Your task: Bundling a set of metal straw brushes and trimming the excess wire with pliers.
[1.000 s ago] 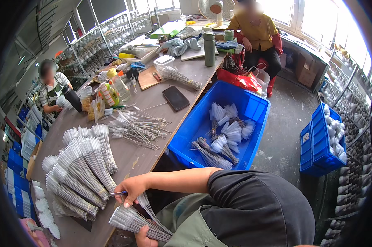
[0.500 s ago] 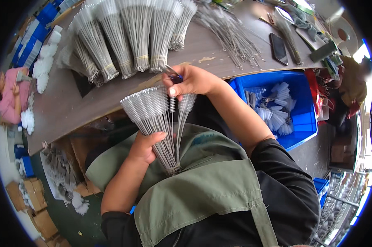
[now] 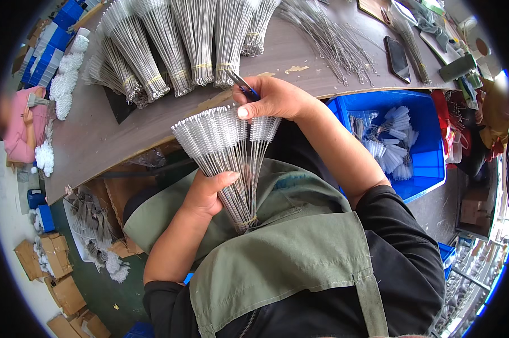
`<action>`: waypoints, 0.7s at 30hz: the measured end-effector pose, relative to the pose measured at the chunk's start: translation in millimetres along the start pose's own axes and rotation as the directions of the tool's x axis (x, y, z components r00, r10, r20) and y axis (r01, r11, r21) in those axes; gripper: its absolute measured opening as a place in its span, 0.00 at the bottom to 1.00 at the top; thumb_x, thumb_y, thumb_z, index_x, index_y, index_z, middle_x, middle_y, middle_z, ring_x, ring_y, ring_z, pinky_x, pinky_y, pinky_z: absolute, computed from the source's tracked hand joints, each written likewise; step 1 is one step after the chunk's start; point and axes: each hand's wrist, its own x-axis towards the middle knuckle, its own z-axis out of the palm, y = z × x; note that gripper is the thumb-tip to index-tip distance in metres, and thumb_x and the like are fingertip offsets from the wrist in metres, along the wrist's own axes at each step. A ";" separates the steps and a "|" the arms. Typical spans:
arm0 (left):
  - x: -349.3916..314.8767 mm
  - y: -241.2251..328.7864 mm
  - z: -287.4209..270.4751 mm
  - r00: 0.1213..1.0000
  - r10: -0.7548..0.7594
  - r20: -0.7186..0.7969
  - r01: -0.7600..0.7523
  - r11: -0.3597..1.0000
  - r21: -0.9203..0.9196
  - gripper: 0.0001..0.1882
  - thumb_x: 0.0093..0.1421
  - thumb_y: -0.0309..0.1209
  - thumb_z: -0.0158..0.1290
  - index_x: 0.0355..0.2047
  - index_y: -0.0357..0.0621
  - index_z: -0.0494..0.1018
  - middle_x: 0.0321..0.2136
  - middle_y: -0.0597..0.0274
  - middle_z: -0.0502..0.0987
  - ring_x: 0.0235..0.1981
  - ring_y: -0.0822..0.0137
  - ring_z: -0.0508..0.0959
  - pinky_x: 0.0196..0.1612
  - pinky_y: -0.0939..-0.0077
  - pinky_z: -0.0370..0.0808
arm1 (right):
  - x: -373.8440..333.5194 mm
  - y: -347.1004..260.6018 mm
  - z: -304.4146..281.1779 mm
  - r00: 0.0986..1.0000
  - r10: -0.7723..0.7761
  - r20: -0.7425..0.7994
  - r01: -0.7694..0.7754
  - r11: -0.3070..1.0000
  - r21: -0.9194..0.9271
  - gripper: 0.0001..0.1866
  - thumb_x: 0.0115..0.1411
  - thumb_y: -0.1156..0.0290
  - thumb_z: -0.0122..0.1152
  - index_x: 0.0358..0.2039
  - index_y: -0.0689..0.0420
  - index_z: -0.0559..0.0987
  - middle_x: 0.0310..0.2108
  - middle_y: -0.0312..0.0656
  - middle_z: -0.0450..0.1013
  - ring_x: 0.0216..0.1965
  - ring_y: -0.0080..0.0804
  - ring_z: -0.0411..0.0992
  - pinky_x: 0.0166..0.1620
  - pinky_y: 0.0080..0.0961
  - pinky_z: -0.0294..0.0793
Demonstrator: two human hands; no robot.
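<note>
A fanned bundle of thin wire tube brushes (image 3: 212, 134) with white bristle ends stands over my apron, tied near its lower end by a yellowish band. My left hand (image 3: 208, 192) is closed around the wire stems, thumb across the front. At the bristle tips, my right hand (image 3: 280, 100) holds small dark-handled scissors (image 3: 241, 83), blades pointing up and left. Its thumb and fingertips also touch the brush tips beside a gap in the fan; whether they pinch one is hidden.
Several tied brush bundles (image 3: 187, 45) lie along the table (image 3: 153, 127), with loose brushes (image 3: 336, 42) and a phone (image 3: 398, 59) farther right. A blue bin (image 3: 429, 172) holding brushes stands at right. A person in pink (image 3: 22, 127) sits at far left, above cardboard boxes (image 3: 54, 256).
The view has shifted slightly. My right hand has tilted at the bristle tips, the scissors show more, and the right-hand cluster of brushes looks wider. My left hand keeps its hold.
</note>
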 end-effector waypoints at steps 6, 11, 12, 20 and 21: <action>-0.4 2.1 1.2 1.000 -0.016 0.006 0.016 1.000 0.020 0.25 0.45 0.27 0.53 0.45 0.31 0.66 0.36 0.49 0.75 0.35 0.58 0.78 0.40 0.62 0.77 | -0.4 0.9 -0.2 0.999 0.041 -0.024 -0.042 0.999 -0.028 0.17 0.47 0.66 0.71 0.22 0.55 0.67 0.22 0.26 0.65 0.28 0.16 0.63 0.34 0.15 0.63; -1.4 3.9 4.9 1.000 -0.010 -0.001 0.010 1.000 0.013 0.24 0.45 0.27 0.54 0.44 0.31 0.66 0.35 0.49 0.75 0.35 0.58 0.78 0.40 0.63 0.78 | -2.4 -3.5 6.2 0.997 -0.010 -0.077 0.014 0.999 0.044 0.13 0.49 0.71 0.68 0.25 0.55 0.69 0.24 0.27 0.65 0.28 0.15 0.62 0.33 0.14 0.61; -0.9 3.5 4.0 1.000 -0.004 -0.001 0.004 1.000 0.008 0.24 0.45 0.27 0.54 0.45 0.32 0.66 0.35 0.49 0.75 0.35 0.58 0.78 0.41 0.63 0.78 | -2.3 -3.8 5.2 0.997 -0.011 -0.078 0.014 0.999 0.043 0.13 0.49 0.71 0.68 0.25 0.55 0.69 0.24 0.27 0.65 0.28 0.15 0.62 0.33 0.14 0.61; -0.7 2.2 -0.6 0.999 -0.019 0.026 0.019 1.000 -0.010 0.24 0.45 0.27 0.55 0.44 0.33 0.66 0.35 0.51 0.75 0.35 0.59 0.77 0.42 0.64 0.77 | 2.4 3.3 2.3 0.991 -0.021 0.131 -0.013 0.968 0.252 0.16 0.51 0.62 0.67 0.28 0.59 0.71 0.22 0.33 0.67 0.27 0.21 0.67 0.34 0.19 0.68; -0.1 -0.7 -5.8 1.000 -0.018 0.007 0.018 1.000 -0.007 0.24 0.45 0.27 0.55 0.44 0.33 0.67 0.35 0.51 0.75 0.36 0.59 0.77 0.42 0.64 0.77 | 1.7 -2.5 5.2 0.991 -0.021 0.134 -0.013 0.968 0.252 0.16 0.51 0.62 0.67 0.28 0.59 0.71 0.22 0.33 0.67 0.27 0.21 0.67 0.34 0.19 0.68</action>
